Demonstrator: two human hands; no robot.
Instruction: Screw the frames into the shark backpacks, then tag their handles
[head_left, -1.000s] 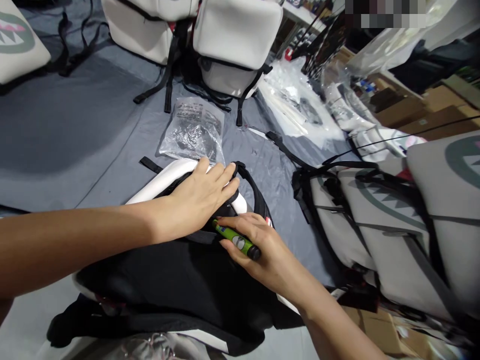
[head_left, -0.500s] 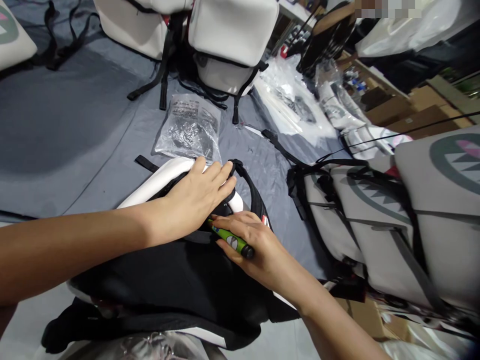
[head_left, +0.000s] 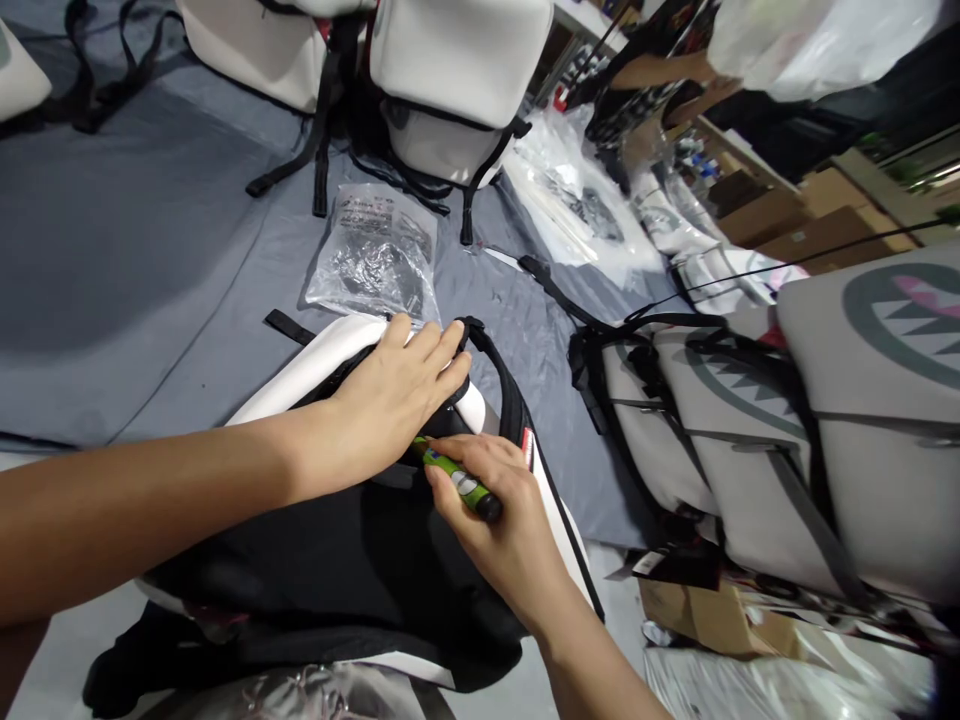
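Observation:
A black and white backpack (head_left: 300, 560) lies in front of me, its black side facing up and its white edge toward the table. My left hand (head_left: 401, 395) rests flat on its upper part, fingers stretched over the white rim and black straps. Just to the right, my right hand (head_left: 495, 500) is closed around a green marker (head_left: 459, 480) with a printed label and a black end. The marker's far end points under my left palm, against the black fabric; its tip is hidden.
A clear plastic packet (head_left: 373, 250) lies beyond the backpack on the grey-covered table (head_left: 135, 260). Pale backpacks (head_left: 461, 65) stand at the back, and several with shark-mouth prints (head_left: 750, 400) line the right. A co-worker's arms (head_left: 667, 75) hold white plastic. Cardboard boxes (head_left: 697, 615) sit below right.
My right hand has turned, its wrist swinging down and to the left, with the marker still in it. My left hand stays in place. The co-worker's arms have come into view.

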